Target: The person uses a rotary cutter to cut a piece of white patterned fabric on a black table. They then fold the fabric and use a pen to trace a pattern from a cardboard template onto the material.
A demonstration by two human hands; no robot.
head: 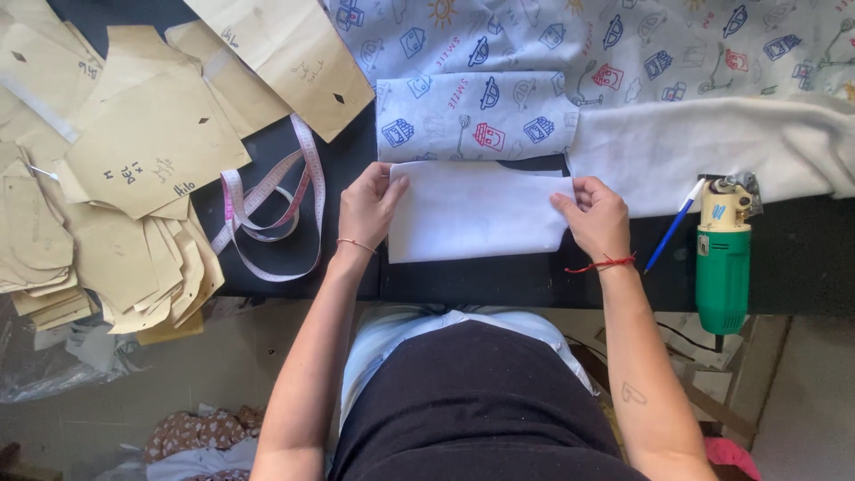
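Leftmost, a heap of tan paper pattern pieces [134, 151] overlaps the edge of the black table [294, 267]; beside it a pink tape measure [276, 209] lies in loose loops.

Left hand [370, 207]: fingers spread and laid flat on the left edge of the white fabric piece [476, 214], pressing down, not pinching.

White fabric piece: lies flat at the near edge of the table, between both hands, just below a cut piece of printed fabric [472, 116] of similar outline. Judged light, limp, thin; likely to slide on the smooth black top and to buckle if pushed from one side only. Best held at the two short edges, or pinched at corners, to keep it taut.

Right hand [597, 218]: fingertips curled on the right edge; whether thumb is under the cloth, cannot tell.

Right of it: blue pen [674, 225], then a green electric cutter [723, 258], both apart from the hand.
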